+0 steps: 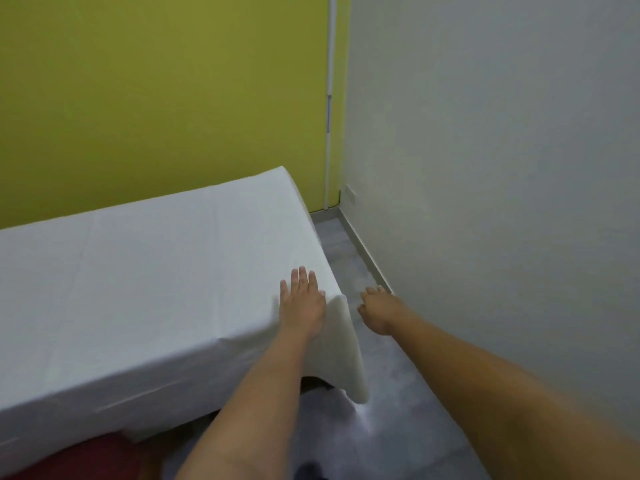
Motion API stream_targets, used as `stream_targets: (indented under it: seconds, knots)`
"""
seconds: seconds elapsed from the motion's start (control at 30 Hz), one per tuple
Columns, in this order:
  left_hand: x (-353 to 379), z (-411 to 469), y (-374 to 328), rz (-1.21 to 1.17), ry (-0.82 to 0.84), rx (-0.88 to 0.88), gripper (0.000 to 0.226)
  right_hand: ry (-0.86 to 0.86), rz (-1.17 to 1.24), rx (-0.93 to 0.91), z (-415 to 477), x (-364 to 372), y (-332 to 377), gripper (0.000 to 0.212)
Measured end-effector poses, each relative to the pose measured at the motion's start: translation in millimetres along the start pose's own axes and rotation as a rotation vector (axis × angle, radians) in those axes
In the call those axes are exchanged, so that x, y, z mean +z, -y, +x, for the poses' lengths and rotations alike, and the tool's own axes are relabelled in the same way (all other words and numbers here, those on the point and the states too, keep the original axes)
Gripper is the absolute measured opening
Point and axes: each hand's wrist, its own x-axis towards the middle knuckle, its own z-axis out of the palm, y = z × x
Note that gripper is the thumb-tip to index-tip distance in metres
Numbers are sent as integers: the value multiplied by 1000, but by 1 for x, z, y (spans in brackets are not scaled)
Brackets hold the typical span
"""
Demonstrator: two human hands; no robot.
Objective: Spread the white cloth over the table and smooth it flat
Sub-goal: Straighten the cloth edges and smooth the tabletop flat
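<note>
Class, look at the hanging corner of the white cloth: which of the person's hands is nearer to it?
Left. The left hand lies flat on the cloth, right beside the hanging corner. The right hand is off the table, over the floor, just past that corner.

Cloth (138, 271): plain white, no print; faint fold creases show as slightly darker lines. Hanging corner looks a bit creamier than the top.
Back wall (156, 91): flat yellow-green, no pattern.
R wall (502, 133): pale grey-white, plain.
Pipe (329, 98) in corner: white.
Floor (398, 393): grey, mottled w/ lighter patches.
Skirting (363, 251): light grey.
Dark red item (104, 455) below cloth, bottom left; can't tell what it is.
</note>
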Motion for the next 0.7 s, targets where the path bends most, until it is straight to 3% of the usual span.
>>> stream_targets:
  seconds: [0.43,0.7]
  knots:
    - [-22,165,10,24,25,-148,55,-7,2,-143,154,-71,-14,51]
    - [-35,256,28,-21,64,-323,57,123,108,-227,266,-98,-24,45]
